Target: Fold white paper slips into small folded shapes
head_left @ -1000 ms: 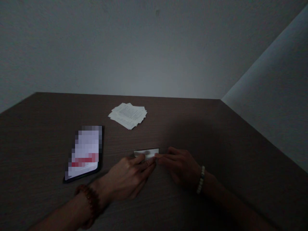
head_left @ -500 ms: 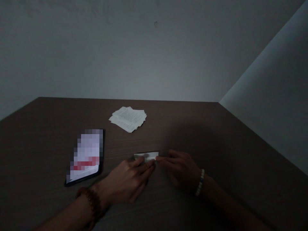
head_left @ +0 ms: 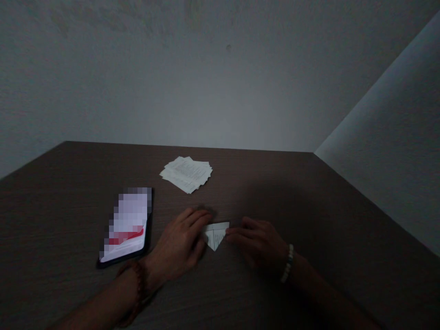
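So there's this small folded piece of white printed paper (head_left: 215,235), lying just below the centre of the frame on a dark brown wood-grain table (head_left: 268,174), with its lower part coming down to a point. The left hand (head_left: 180,240) comes in from the lower left and sits over the paper's left end, fingers close together and a bit curled, thumb tucked near the paper's lower left edge. The right hand (head_left: 257,240) is pretty dim in shadow, fingers bunched together with the tips at the paper's right corner; can't really tell if it's pinching it or just pressing. There's a reddish-brown beaded bracelet (head_left: 140,284) on the left wrist and a pale beaded one (head_left: 288,263) on the right. Off to the left of the frame, a black-edged phone (head_left: 129,224) lies tilted with its screen lit and mostly pixelated, and a messy stack of white printed papers (head_left: 188,174) sits a little above centre-left, well apart from the hands.
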Tool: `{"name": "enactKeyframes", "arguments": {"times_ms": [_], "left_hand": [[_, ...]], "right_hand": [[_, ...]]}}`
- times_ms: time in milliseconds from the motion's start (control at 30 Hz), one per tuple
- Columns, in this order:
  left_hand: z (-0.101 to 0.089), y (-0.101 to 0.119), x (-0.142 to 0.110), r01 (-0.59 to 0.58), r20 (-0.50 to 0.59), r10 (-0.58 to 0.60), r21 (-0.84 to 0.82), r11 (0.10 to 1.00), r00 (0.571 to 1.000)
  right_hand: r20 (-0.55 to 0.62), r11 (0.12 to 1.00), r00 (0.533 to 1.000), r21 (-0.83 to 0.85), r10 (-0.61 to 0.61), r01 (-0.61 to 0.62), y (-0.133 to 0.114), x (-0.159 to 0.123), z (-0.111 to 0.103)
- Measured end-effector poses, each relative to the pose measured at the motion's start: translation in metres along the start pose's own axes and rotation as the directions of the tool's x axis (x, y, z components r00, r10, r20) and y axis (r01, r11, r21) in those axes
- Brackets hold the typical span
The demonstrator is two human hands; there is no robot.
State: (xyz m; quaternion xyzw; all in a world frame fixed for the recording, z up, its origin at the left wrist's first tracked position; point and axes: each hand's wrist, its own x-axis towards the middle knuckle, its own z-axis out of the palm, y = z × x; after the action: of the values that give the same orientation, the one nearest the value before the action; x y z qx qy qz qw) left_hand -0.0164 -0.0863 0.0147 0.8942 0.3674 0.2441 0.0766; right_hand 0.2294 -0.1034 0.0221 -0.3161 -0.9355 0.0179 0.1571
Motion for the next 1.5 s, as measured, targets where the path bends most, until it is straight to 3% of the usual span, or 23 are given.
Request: {"name": "enactKeyframes", "arguments": {"times_ms": [167,367,567,767,1100,1267,1367,1500], "left_hand": [[0.004,-0.003,0.003,0.003,0.032,-0.002,-0.036,0.999,0.999],[0.004,-0.003,0.004,0.012,0.051,-0.01,-0.052,0.999,0.999],[0.003,-0.002,0.006,0.016,0.05,-0.012,-0.087,0.996,0.999],[0.001,0.0,0.01,0.031,0.113,-0.018,-0.113,0.993,0.993],[0.005,-0.007,0.008,-0.017,0.089,0.029,-0.128,0.992,0.996],[0.004,-0.004,0.008,-0.06,0.078,0.064,-0.043,0.997,0.995],[0.004,-0.002,0.008,-0.084,0.097,0.083,0.005,0.996,0.992],[0.002,-0.003,0.007,-0.097,0.134,0.093,0.02,0.995,0.987]], "right_hand": [[-0.079,0.998,0.996,0.049,0.052,-0.048,0.003,0.001,0.006],[-0.207,0.975,0.956,0.124,0.206,-0.183,0.001,0.008,0.016],[-0.186,0.895,0.89,0.26,0.415,-0.363,-0.003,0.014,0.017],[-0.129,0.86,0.875,0.297,0.467,-0.415,-0.002,0.019,0.022],[-0.172,0.902,0.903,0.261,0.393,-0.343,0.003,0.019,0.027],[-0.199,0.985,0.965,0.041,0.173,-0.168,0.006,0.016,0.022],[-0.156,0.996,0.986,-0.056,0.057,-0.066,0.007,0.014,0.015],[-0.097,0.995,0.991,-0.029,0.091,-0.094,0.004,0.014,0.007]]}}
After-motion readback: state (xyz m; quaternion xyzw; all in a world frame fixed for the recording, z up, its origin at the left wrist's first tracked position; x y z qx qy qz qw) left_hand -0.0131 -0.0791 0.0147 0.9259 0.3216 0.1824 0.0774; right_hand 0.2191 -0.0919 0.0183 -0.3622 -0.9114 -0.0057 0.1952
